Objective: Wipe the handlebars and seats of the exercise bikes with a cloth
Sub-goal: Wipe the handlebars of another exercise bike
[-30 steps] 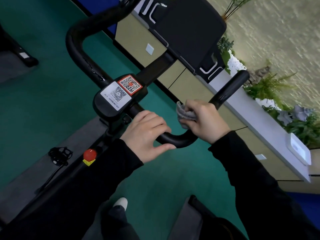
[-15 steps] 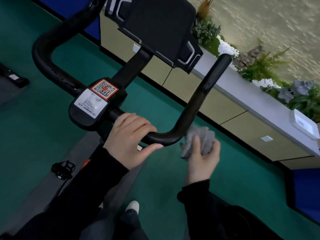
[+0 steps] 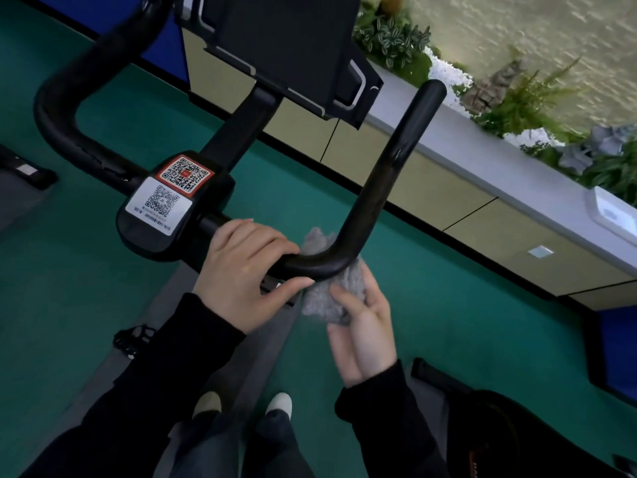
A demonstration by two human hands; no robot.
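Observation:
The exercise bike's black handlebar [image 3: 386, 167] curves up on both sides of a centre block with two QR stickers [image 3: 172, 198]. My left hand [image 3: 241, 270] grips the bar just right of that block. My right hand [image 3: 362, 322], palm up, holds a crumpled grey cloth [image 3: 327, 298] against the underside of the bar's right bend. Part of the cloth shows above the bar beside my left fingers. The seat is not in view.
A black tablet holder [image 3: 286, 53] stands above the handlebar. Beige cabinets with a grey top [image 3: 482, 160] and plants [image 3: 517, 101] run along the right. Green floor, a grey mat [image 3: 220, 332], a pedal [image 3: 134, 336] and my shoes [image 3: 279, 405] lie below.
My right hand left the right bar's upright part, dropped below the bend, and now presses the cloth up under it. My left hand has stayed gripping the bar.

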